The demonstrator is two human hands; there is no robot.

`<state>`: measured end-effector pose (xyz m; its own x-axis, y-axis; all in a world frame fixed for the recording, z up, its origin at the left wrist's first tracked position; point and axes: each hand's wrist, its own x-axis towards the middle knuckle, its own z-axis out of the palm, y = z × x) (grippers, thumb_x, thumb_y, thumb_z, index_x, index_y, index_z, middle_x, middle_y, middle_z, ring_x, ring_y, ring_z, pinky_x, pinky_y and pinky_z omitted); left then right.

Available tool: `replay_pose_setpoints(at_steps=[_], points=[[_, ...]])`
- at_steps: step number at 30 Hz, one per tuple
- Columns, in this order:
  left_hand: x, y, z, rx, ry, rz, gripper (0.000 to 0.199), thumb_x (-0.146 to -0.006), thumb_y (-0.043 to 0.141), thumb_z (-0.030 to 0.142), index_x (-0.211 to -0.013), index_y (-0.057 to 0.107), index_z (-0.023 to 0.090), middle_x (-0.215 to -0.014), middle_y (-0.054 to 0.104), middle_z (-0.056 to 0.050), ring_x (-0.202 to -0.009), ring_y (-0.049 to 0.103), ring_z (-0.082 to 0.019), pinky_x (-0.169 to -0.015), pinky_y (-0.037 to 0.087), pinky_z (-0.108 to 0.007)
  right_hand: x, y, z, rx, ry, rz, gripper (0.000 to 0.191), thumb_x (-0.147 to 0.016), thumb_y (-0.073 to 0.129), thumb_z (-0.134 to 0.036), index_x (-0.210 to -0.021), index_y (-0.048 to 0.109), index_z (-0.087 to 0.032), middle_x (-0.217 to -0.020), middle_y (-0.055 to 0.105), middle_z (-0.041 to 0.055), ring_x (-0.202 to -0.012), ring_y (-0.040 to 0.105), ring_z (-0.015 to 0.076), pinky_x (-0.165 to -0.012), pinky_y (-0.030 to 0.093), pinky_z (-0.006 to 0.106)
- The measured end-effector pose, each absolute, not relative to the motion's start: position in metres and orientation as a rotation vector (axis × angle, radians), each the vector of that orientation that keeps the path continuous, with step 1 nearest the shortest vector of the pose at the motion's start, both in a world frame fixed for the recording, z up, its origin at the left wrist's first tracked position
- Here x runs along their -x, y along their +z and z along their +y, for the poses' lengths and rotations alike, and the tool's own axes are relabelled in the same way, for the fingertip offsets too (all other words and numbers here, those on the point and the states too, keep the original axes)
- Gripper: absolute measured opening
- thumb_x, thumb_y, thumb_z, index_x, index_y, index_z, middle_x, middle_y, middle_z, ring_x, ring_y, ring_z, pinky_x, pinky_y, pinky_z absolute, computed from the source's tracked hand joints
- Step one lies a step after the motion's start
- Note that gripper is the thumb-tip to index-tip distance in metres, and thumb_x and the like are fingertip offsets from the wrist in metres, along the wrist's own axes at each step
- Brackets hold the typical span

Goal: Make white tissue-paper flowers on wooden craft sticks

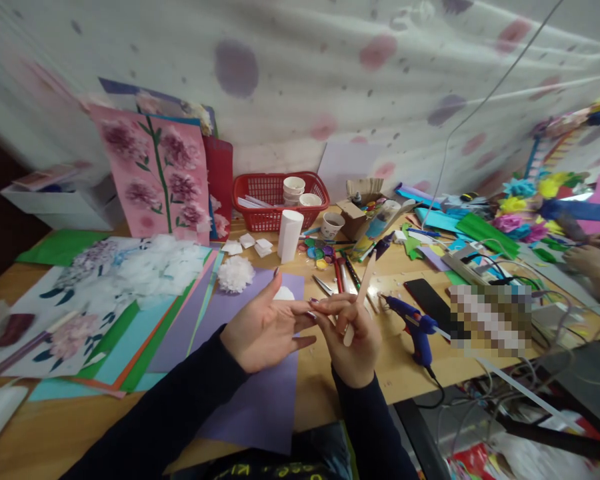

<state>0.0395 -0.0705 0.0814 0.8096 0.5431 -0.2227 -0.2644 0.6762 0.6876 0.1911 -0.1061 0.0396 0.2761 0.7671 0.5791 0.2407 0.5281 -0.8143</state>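
My left hand (267, 327) is held palm up above a purple sheet (267, 410), its fingers apart and nothing lying on the palm. The fingertips of my right hand (353, 333) touch the left fingers. A flat wooden stick (365, 287) is gripped in my right hand, slanting upward. Beyond the left hand, a white ruffled paper flower (235, 274) rests on the purple sheet, beside a white round piece (283, 293) partly hidden by the fingers. To the right lies a blue glue gun (414, 325) with its cord.
Behind the hands are a white roll (290, 236), a red basket (245, 214) with cups, and paint pots (321, 253). A black phone (433, 303) and a power strip (473, 267) lie to the right. Another person's hand (590, 267) is at the far right. Coloured papers cover the left side.
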Motion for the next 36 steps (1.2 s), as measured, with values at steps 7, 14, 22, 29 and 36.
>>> replay_pose_setpoints(at_steps=[7,14,22,29,36], points=[[-0.012,0.081,-0.054,-1.038,0.503,0.663,0.045,-0.077,0.062,0.053,-0.101,0.071,0.017,-0.113,0.069,-0.014,-0.107,0.062,-0.027,-0.095,0.043,-0.041,-0.194,0.047,-0.102,1.044,0.787,-0.907,0.041,-0.072,0.076,-0.021,-0.062,0.036,-0.023,-0.072,0.072,0.0000,-0.075,0.069,0.0192,-0.078,0.052,0.036],[-0.023,0.087,-0.056,-1.955,1.211,0.986,0.030,-0.073,0.075,0.027,-0.102,0.071,0.022,-0.101,0.069,-0.007,-0.099,0.061,-0.022,-0.094,0.045,-0.037,-0.190,0.052,-0.097,0.960,1.170,-0.642,0.047,-0.066,0.080,-0.026,-0.061,0.034,-0.023,-0.066,0.071,0.0004,-0.072,0.070,0.0179,-0.071,0.054,0.030],[-0.056,0.062,-0.052,-2.150,1.272,0.741,0.014,-0.086,0.060,0.021,-0.092,0.073,0.020,-0.083,0.071,-0.006,-0.079,0.064,-0.017,-0.073,0.049,-0.029,-0.187,0.056,-0.102,0.832,1.367,-0.551,0.039,-0.064,0.079,-0.019,-0.058,0.040,-0.021,-0.065,0.069,-0.0021,-0.067,0.068,0.0127,-0.073,0.056,0.026],[-0.040,0.075,-0.046,-1.717,1.436,0.766,0.011,-0.082,0.062,0.021,-0.074,0.066,0.016,-0.072,0.064,-0.001,-0.068,0.059,-0.013,-0.066,0.046,-0.026,-0.197,0.058,-0.106,0.835,1.256,-0.706,0.028,-0.075,0.070,-0.037,-0.065,0.049,-0.021,-0.077,0.076,0.0065,-0.077,0.072,0.0213,-0.077,0.055,0.036],[-0.010,0.085,-0.029,-1.213,1.172,0.605,0.043,-0.086,0.052,0.037,-0.051,0.037,0.019,-0.041,0.043,0.006,-0.038,0.042,-0.008,-0.042,0.034,-0.022,-0.215,0.061,-0.109,0.650,1.206,-0.764,0.047,-0.084,0.057,-0.050,-0.050,0.039,-0.022,-0.053,0.067,0.0003,-0.058,0.063,0.0172,-0.070,0.051,0.035]])
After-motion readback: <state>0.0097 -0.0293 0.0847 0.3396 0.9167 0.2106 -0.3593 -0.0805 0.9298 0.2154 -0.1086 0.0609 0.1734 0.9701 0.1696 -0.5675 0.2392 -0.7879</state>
